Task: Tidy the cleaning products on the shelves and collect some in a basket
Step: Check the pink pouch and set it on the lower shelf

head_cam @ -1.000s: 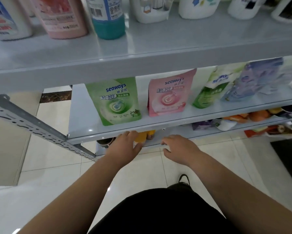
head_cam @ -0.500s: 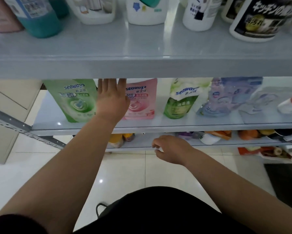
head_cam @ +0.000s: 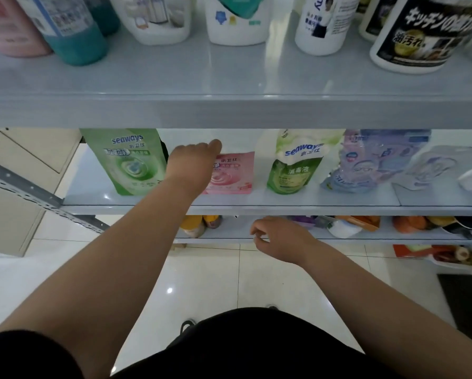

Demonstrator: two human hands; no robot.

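Observation:
A pink refill pouch (head_cam: 233, 173) stands on the middle shelf (head_cam: 256, 205), between a green seaways pouch (head_cam: 128, 162) and a green-and-white pouch (head_cam: 295, 165). My left hand (head_cam: 191, 165) reaches in over the pink pouch's top left, its fingers curled down on the upper edge; the pouch's left side is hidden behind the hand. Below it, my right hand (head_cam: 278, 239) hovers in front of the lower shelf's edge with loosely curled fingers and holds nothing.
Pale blue pouches (head_cam: 366, 160) lie further right on the middle shelf. Bottles stand in a row on the top shelf (head_cam: 229, 110), among them a teal one (head_cam: 76, 36) and a black-labelled one (head_cam: 420, 34). Orange and yellow items fill the lower shelf (head_cam: 352, 237). Tiled floor lies below.
My left hand rose from the lower shelf edge to the middle shelf, went from flat in front of the pink pouch to curled over its top. My right hand stayed low.

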